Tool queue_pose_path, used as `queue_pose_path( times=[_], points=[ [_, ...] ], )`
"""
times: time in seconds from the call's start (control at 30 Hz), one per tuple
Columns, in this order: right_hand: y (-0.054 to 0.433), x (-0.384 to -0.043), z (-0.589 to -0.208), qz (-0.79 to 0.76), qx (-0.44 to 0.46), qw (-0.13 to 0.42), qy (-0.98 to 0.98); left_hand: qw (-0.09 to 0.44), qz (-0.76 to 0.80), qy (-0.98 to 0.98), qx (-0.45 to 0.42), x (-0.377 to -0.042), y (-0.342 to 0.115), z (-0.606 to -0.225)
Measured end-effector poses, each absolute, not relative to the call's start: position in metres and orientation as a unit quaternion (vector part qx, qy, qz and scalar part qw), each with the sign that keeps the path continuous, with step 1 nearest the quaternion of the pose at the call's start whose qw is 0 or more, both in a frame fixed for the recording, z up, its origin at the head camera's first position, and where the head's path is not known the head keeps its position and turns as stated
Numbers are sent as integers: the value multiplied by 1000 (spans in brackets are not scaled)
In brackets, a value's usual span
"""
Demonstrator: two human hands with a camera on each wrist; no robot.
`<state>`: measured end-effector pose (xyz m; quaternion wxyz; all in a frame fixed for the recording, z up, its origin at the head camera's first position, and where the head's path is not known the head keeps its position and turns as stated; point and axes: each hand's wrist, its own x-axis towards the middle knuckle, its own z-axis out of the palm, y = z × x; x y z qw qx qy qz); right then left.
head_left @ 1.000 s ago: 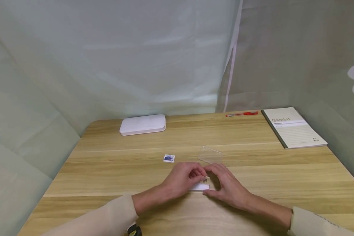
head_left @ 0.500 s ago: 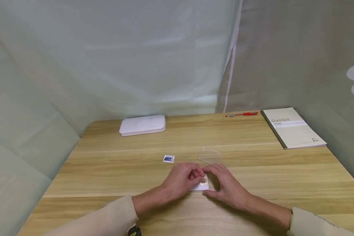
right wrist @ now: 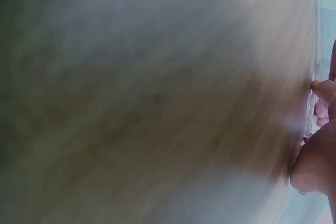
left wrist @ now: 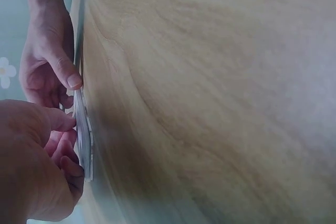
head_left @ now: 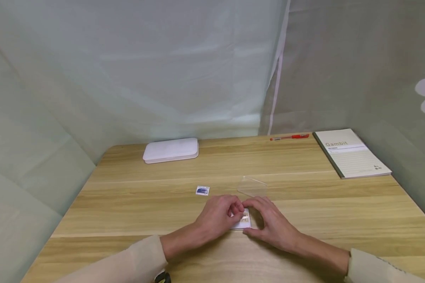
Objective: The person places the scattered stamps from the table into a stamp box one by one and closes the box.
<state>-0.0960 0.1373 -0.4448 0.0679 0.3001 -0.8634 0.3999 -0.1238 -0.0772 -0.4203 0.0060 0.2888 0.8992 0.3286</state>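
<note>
In the head view, a small white plate with clear edges [head_left: 246,225] lies on the wooden table between both hands. A tan postage stamp [head_left: 246,216] lies nearly flat over its right part. My left hand [head_left: 214,216] comes in from the left, thumb and index fingertips at the stamp's left edge, hiding the plate's left side. My right hand [head_left: 278,228] grips the plate with the thumb at the near edge and the index finger at the far edge. Seen edge-on in the left wrist view, the plate [left wrist: 86,145] has curled fingers of the left hand beside it.
A blue-and-white stamp [head_left: 202,190] lies beyond the left hand, and a thin clear sheet [head_left: 252,186] beyond the right. Farther back are a white case [head_left: 171,150], a red pen [head_left: 290,137] and a notebook [head_left: 352,153].
The tan stamp has tipped down from a raised angle to nearly flat on the plate and shifted slightly left. The left fingers came down slightly with it; the right hand stays in place.
</note>
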Motion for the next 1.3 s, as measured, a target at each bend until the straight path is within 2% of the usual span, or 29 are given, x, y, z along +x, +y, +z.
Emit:
queue_pose_path(
  times=[1.1, 1.3],
  points=[
    [136, -95, -445, 401, 297, 65, -864, 23, 326, 904, 276, -127, -81, -412],
    [135, -95, -445, 399, 298, 71, -864, 0, 327, 904, 275, -134, -89, -400]
  ],
)
